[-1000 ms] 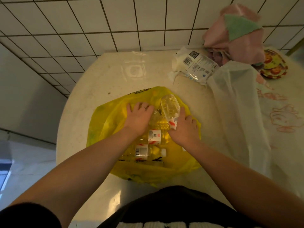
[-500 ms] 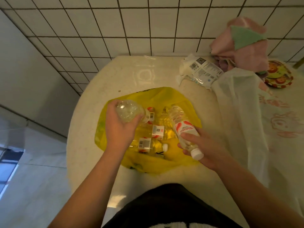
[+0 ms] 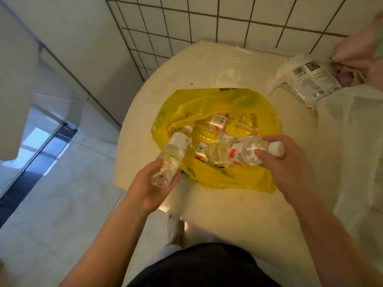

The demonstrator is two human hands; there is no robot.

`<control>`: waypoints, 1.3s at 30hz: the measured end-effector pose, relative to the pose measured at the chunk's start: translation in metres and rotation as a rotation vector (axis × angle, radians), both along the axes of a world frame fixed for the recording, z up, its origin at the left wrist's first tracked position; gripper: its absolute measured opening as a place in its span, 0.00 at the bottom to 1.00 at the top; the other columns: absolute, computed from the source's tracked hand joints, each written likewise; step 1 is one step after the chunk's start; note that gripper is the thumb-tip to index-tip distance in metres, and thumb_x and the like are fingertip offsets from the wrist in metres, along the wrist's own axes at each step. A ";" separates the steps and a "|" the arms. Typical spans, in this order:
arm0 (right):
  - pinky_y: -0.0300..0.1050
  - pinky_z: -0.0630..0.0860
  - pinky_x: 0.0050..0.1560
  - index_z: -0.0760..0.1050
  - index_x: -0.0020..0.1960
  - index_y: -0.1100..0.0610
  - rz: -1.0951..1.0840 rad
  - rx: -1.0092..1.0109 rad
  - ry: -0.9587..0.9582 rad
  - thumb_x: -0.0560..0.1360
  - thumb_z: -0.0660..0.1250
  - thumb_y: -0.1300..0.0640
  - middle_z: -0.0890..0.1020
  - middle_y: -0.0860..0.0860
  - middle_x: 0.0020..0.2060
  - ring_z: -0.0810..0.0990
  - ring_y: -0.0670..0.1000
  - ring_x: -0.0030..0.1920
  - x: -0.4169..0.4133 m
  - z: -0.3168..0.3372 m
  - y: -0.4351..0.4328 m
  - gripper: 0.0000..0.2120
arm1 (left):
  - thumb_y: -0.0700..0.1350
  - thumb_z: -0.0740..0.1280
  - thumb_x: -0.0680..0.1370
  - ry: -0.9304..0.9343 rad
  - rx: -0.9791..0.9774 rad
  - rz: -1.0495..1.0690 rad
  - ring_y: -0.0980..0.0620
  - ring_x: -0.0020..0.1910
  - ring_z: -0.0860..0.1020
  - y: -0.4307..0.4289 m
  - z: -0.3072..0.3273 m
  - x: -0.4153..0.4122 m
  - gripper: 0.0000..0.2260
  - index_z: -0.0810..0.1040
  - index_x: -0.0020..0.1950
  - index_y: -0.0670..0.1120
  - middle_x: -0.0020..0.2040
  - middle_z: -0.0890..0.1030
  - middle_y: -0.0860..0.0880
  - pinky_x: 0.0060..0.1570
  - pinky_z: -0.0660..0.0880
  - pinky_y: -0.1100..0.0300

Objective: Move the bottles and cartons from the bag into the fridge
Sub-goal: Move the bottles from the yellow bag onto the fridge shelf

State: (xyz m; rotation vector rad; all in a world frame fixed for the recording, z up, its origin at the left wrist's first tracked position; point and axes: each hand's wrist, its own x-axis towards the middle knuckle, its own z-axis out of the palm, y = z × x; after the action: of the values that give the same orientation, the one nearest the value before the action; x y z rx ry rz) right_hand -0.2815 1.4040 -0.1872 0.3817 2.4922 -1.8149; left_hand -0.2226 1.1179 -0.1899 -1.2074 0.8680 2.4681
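I have two clear plastic bottles in view, one in each hand. The left bottle has a white cap and a pale label near its neck. It is tilted, cap pointing away from me, and hangs over the table's near-left edge beside the yellow bag. My left hand cups its ribbed base from below, fingers curled round it. The right bottle has a red-and-white label and a white cap. It lies almost level above the bag's open mouth, cap to the right. My right hand is clamped on its neck end, thumb on the near side and fingers over the far side.

The bag lies slumped open on the pale table. Inside it are more bottles with the same red-and-white labels, lying on their sides. They overlap, and the two held bottles cover some of them, so I cannot count them or tell whether any carton is among them.

Toward the far right of the table lies a white printed packet, its text too small to read. Beside it a translucent white sheet drapes over the table and runs out of view. A pink cloth is blurred and cut off at the top right corner. No fridge is in view.
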 end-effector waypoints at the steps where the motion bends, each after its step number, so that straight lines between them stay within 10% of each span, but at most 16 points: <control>1: 0.52 0.82 0.48 0.77 0.51 0.45 0.009 0.021 0.053 0.70 0.76 0.56 0.82 0.46 0.47 0.82 0.44 0.44 -0.001 0.005 -0.005 0.13 | 0.43 0.67 0.74 0.020 0.085 -0.025 0.44 0.50 0.80 -0.002 -0.001 0.010 0.15 0.76 0.59 0.41 0.50 0.82 0.41 0.54 0.78 0.48; 6: 0.41 0.78 0.54 0.76 0.56 0.53 0.155 -0.052 0.226 0.72 0.74 0.63 0.84 0.48 0.52 0.82 0.41 0.51 0.008 0.034 -0.047 0.15 | 0.37 0.79 0.61 0.229 0.329 -0.217 0.41 0.52 0.81 -0.015 -0.005 0.056 0.32 0.75 0.63 0.37 0.54 0.79 0.37 0.58 0.77 0.46; 13: 0.44 0.77 0.58 0.75 0.61 0.55 0.344 -0.199 0.328 0.73 0.71 0.55 0.83 0.53 0.55 0.81 0.49 0.58 0.063 0.050 -0.158 0.17 | 0.34 0.73 0.65 0.386 -0.063 -0.374 0.40 0.59 0.77 -0.081 0.008 0.120 0.33 0.68 0.70 0.39 0.57 0.77 0.39 0.62 0.74 0.43; 23: 0.43 0.79 0.54 0.77 0.61 0.53 0.643 -0.291 0.349 0.76 0.69 0.56 0.85 0.50 0.50 0.82 0.50 0.55 0.207 0.062 -0.378 0.13 | 0.50 0.78 0.61 0.326 -0.698 -0.188 0.53 0.54 0.83 -0.268 0.013 0.279 0.30 0.76 0.62 0.49 0.53 0.84 0.52 0.47 0.78 0.64; 28: 0.38 0.79 0.51 0.76 0.61 0.64 0.822 -0.372 0.327 0.73 0.68 0.57 0.85 0.48 0.49 0.83 0.44 0.50 0.259 0.069 -0.486 0.19 | 0.49 0.78 0.66 0.200 -0.779 0.028 0.55 0.55 0.82 -0.345 0.007 0.364 0.28 0.75 0.64 0.50 0.55 0.83 0.52 0.50 0.79 0.62; 39: 0.47 0.79 0.56 0.77 0.60 0.52 1.145 -0.480 0.211 0.73 0.68 0.51 0.85 0.49 0.51 0.82 0.50 0.56 0.289 0.066 -0.686 0.16 | 0.42 0.77 0.68 -0.021 -0.873 0.458 0.52 0.51 0.83 -0.477 0.005 0.433 0.22 0.77 0.60 0.47 0.50 0.85 0.49 0.48 0.79 0.60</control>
State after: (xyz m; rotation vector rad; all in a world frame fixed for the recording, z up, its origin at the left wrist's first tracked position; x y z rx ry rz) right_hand 0.0079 0.7181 -0.1208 -1.0526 1.5710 -1.7599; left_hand 0.2103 0.6411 -0.1847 -1.8536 1.9718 2.4246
